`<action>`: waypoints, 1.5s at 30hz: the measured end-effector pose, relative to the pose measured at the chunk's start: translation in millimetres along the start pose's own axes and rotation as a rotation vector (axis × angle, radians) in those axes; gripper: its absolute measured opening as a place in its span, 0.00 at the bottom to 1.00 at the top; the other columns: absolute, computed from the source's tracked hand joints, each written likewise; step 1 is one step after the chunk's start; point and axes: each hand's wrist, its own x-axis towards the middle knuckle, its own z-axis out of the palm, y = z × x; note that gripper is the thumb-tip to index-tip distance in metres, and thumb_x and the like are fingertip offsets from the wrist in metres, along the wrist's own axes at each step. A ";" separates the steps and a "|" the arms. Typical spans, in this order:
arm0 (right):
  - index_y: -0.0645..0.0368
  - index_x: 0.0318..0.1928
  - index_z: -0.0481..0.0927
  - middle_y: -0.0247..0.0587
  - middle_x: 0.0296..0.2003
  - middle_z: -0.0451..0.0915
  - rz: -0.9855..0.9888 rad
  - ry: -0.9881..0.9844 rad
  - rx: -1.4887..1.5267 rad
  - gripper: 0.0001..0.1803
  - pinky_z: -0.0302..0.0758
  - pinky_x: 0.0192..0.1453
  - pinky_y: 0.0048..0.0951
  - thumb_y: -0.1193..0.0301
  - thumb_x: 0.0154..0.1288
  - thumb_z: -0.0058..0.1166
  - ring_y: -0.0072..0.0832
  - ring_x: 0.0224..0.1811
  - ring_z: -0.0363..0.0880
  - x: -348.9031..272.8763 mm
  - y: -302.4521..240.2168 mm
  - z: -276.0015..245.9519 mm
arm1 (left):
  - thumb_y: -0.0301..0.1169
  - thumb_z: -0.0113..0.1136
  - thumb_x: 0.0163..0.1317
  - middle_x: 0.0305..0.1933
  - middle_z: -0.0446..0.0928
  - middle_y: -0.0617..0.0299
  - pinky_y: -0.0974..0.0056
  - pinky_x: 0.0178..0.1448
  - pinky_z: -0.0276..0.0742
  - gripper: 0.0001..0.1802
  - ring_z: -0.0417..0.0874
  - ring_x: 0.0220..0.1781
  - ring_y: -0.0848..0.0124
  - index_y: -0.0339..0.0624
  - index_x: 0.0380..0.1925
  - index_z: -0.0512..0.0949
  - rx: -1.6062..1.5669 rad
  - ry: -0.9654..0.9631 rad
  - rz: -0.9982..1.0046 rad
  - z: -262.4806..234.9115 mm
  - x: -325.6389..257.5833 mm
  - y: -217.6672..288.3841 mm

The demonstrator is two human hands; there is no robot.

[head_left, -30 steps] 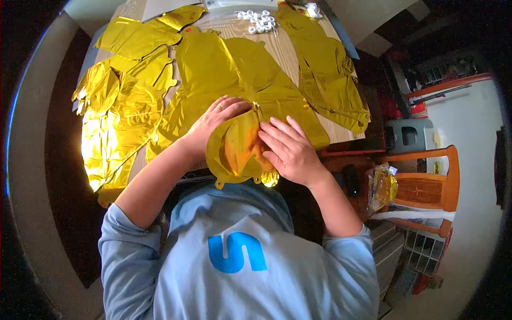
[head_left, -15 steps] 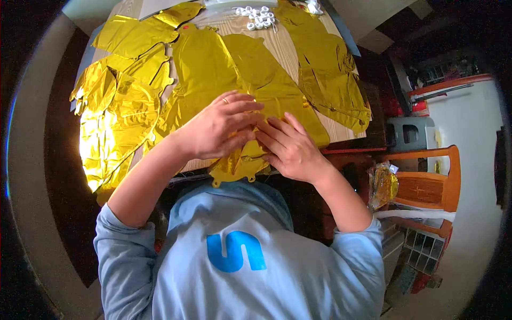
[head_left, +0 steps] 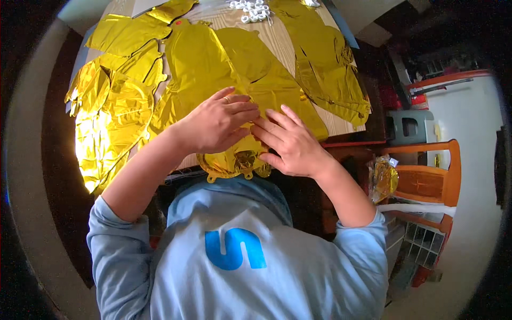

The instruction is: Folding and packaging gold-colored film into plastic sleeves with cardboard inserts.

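A flat gold foil balloon (head_left: 221,162) lies at the near table edge, its scalloped rim with small tabs hanging over toward my shirt. My left hand (head_left: 218,120), with a ring on one finger, rests over this foil with its fingers stretched out to the right. Close by on the right, my right hand (head_left: 290,141) lies on the foil with fingers spread and thumb apart. The fingertips of both hands nearly meet, and the foil beneath them is partly hidden. Just beyond my hands a larger gold foil sheet (head_left: 200,64) spreads flat.
More crumpled gold foil (head_left: 120,106) covers the table's left side, and another gold foil sheet (head_left: 330,69) lies at right. Small white ring-shaped pieces (head_left: 256,12) are heaped at the far edge of the wooden table (head_left: 277,26). A wooden chair (head_left: 450,176) holding a clear bag (head_left: 384,178) stands right.
The near foil balloon has spread wider and shifted a little left under my hands. My right thumb and fingers have opened slightly. The table has slid slightly up and left in view.
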 end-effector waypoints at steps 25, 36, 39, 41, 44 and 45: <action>0.64 0.41 0.83 0.30 0.33 0.83 0.816 0.202 1.441 0.11 0.76 0.40 0.23 0.67 0.69 0.61 0.15 0.34 0.78 -34.9 -59.2 43.3 | 0.32 0.62 0.63 0.68 0.75 0.52 0.45 0.76 0.63 0.26 0.72 0.71 0.52 0.40 0.62 0.76 0.016 0.180 0.055 18.7 -8.4 -5.4; 0.67 0.40 0.83 0.31 0.29 0.84 1.014 0.373 0.997 0.07 0.74 0.36 0.20 0.75 0.71 0.56 0.13 0.31 0.77 -48.7 -67.4 59.2 | 0.34 0.63 0.62 0.66 0.75 0.52 0.47 0.75 0.65 0.26 0.73 0.70 0.52 0.40 0.60 0.77 0.044 0.199 0.074 20.8 -3.3 -8.5; 0.67 0.42 0.83 0.33 0.31 0.84 0.967 0.498 1.113 0.09 0.75 0.37 0.20 0.73 0.73 0.53 0.16 0.33 0.79 -49.3 -70.8 73.7 | 0.34 0.64 0.61 0.67 0.75 0.51 0.46 0.75 0.64 0.27 0.72 0.71 0.52 0.41 0.61 0.77 0.033 0.182 0.070 17.7 -1.3 -5.5; 0.67 0.44 0.83 0.35 0.33 0.85 1.015 0.600 1.425 0.10 0.78 0.39 0.23 0.72 0.74 0.51 0.19 0.34 0.80 -42.1 -77.7 71.1 | 0.34 0.64 0.61 0.67 0.74 0.51 0.46 0.76 0.63 0.27 0.71 0.72 0.52 0.41 0.61 0.76 0.044 0.157 0.058 12.4 -0.7 -1.8; 0.67 0.46 0.82 0.37 0.36 0.85 1.056 0.658 1.641 0.12 0.80 0.43 0.27 0.71 0.75 0.50 0.23 0.37 0.83 -36.3 -82.5 65.3 | 0.34 0.65 0.60 0.68 0.74 0.51 0.46 0.77 0.62 0.28 0.70 0.72 0.52 0.40 0.61 0.76 0.026 0.138 0.059 15.5 -2.7 -5.6; 0.67 0.47 0.82 0.38 0.37 0.85 1.068 0.662 1.670 0.12 0.81 0.45 0.28 0.71 0.75 0.49 0.25 0.38 0.83 -36.3 -83.1 64.7 | 0.34 0.65 0.60 0.68 0.73 0.51 0.46 0.77 0.62 0.28 0.70 0.73 0.52 0.40 0.61 0.76 0.019 0.138 0.063 15.5 -2.7 -6.1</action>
